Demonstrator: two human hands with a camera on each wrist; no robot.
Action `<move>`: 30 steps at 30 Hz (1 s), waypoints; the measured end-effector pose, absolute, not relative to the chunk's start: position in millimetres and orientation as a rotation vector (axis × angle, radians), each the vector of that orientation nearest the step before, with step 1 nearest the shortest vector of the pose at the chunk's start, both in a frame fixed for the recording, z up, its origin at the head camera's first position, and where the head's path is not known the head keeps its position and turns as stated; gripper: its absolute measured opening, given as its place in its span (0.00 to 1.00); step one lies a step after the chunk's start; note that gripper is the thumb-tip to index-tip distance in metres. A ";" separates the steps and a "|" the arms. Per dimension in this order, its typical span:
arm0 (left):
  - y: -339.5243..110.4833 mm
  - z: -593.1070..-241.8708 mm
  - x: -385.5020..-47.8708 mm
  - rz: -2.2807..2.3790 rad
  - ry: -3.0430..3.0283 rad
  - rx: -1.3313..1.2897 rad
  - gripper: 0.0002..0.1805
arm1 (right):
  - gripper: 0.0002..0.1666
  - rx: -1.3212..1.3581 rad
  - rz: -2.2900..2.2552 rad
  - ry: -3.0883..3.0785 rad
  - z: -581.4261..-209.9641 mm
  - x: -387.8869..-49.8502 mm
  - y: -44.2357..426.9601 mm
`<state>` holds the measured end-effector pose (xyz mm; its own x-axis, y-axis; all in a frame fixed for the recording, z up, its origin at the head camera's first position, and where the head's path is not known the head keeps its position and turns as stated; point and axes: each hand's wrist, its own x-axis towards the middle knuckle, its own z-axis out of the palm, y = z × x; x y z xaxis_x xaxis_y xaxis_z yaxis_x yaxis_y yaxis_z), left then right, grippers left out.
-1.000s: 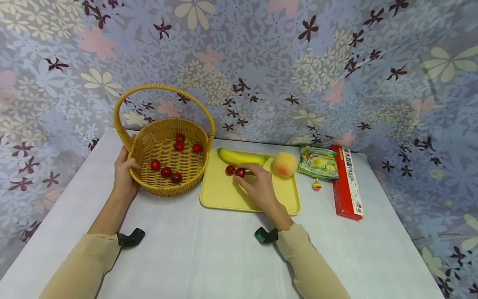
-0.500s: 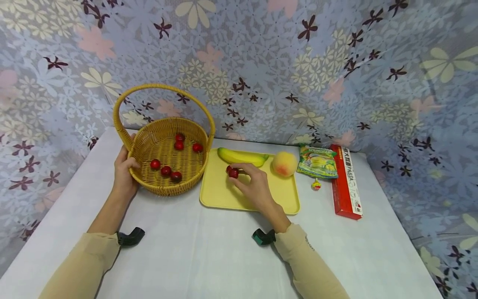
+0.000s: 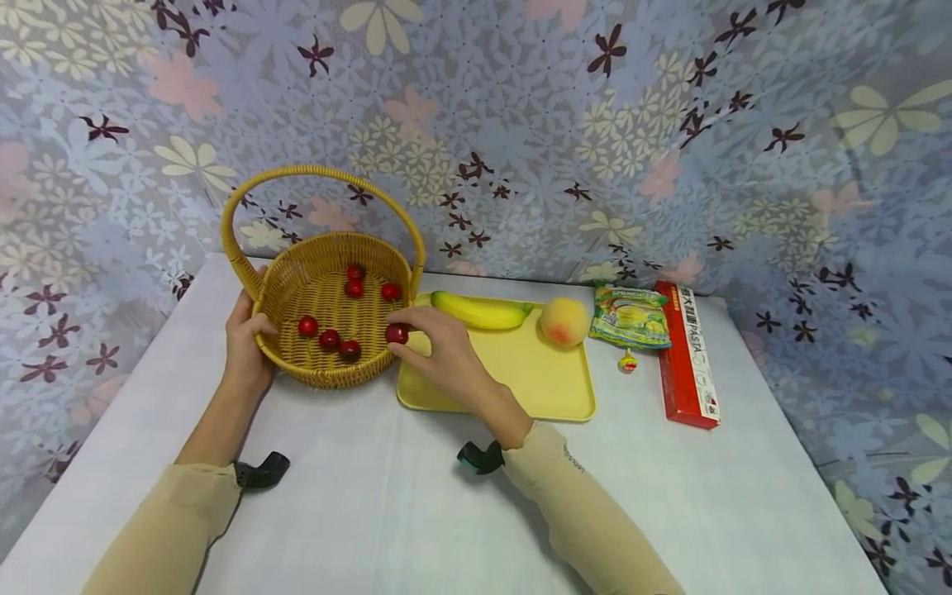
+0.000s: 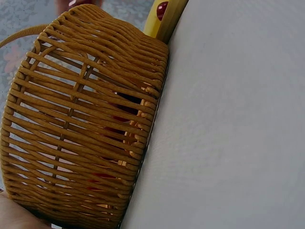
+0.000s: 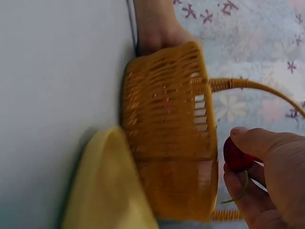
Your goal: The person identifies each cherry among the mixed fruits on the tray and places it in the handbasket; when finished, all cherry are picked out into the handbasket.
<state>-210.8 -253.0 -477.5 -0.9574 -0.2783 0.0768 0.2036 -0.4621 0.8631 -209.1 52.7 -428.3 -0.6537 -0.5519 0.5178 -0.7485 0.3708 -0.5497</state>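
Observation:
My right hand (image 3: pixel 444 349) pinches a dark red cherry (image 3: pixel 397 333) between thumb and fingers, over the near right rim of a wicker basket (image 3: pixel 338 380). In the right wrist view, a green stem hangs from the held cherry (image 5: pixel 237 156). My left hand (image 3: pixel 247 337) grips the basket's left side, with the thumb over the rim. Several cherries (image 3: pixel 330 339) lie loose inside the basket. Another cherry (image 4: pixel 162 10) shows on the yellow tray (image 4: pixel 151 24) in the left wrist view; my right hand hides it in the head view.
Right of the basket, the yellow tray (image 3: pixel 531 388) holds a banana (image 3: pixel 483 312) and a peach (image 3: pixel 565 321). Farther right lie a green snack packet (image 3: pixel 630 318), a lollipop (image 3: pixel 627 362) and a red pasta box (image 3: pixel 686 355). The basket's tall handle (image 3: pixel 320 171) arches overhead.
My right hand has lifted the cherry from the tray and carried it left to the basket's rim. My left hand and the basket have stayed in place.

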 end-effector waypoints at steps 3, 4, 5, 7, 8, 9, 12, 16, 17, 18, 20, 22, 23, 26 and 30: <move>-252.4 -477.7 -210.4 -2.474 -1.458 0.117 0.50 | 0.21 1.194 1.132 -2.405 -418.5 -210.5 35.6; -252.2 -477.7 -210.4 -2.475 -1.463 0.118 0.50 | 0.21 1.198 1.122 -2.407 -415.7 -211.9 30.1; -252.1 -477.5 -210.3 -2.473 -1.470 0.115 0.50 | 0.21 1.200 1.118 -2.405 -413.0 -213.7 24.7; -252.2 -476.9 -210.3 -2.472 -1.472 0.112 0.49 | 0.20 1.206 1.121 -2.396 -407.4 -217.8 14.2; -252.3 -476.6 -210.3 -2.471 -1.472 0.110 0.49 | 0.20 1.210 1.117 -2.393 -404.7 -220.3 9.2; -252.6 -476.4 -210.3 -2.468 -1.471 0.109 0.49 | 0.20 1.213 1.117 -2.391 -401.7 -222.8 4.3; -253.5 -475.6 -210.2 -2.468 -1.467 0.115 0.49 | 0.19 1.221 1.109 -2.394 -391.7 -229.9 -8.6; -254.3 -474.7 -211.0 -2.471 -1.470 0.122 0.49 | 0.21 1.193 1.062 -2.410 -377.5 -239.3 -22.3; -254.6 -474.1 -211.6 -2.470 -1.472 0.120 0.49 | 0.22 1.181 1.044 -2.419 -374.2 -240.9 -24.6; -254.8 -473.7 -212.1 -2.471 -1.473 0.119 0.49 | 0.23 1.173 1.017 -2.432 -371.6 -241.9 -26.2; -254.9 -473.1 -212.7 -2.469 -1.475 0.127 0.49 | 0.26 1.169 0.965 -2.456 -368.6 -241.2 -26.8; -254.9 -473.1 -212.7 -2.470 -1.472 0.137 0.49 | 0.29 1.185 0.914 -2.477 -369.7 -237.3 -24.1; -254.9 -473.4 -212.6 -2.465 -1.477 0.144 0.49 | 0.29 1.199 0.899 -2.478 -371.7 -234.8 -21.9; -255.0 -474.0 -212.6 -2.460 -1.483 0.153 0.49 | 0.27 1.227 0.897 -2.448 -381.3 -226.6 -11.3; -255.6 -473.6 -214.1 -2.467 -1.479 0.139 0.49 | 0.24 1.219 0.923 -2.367 -396.9 -215.9 12.1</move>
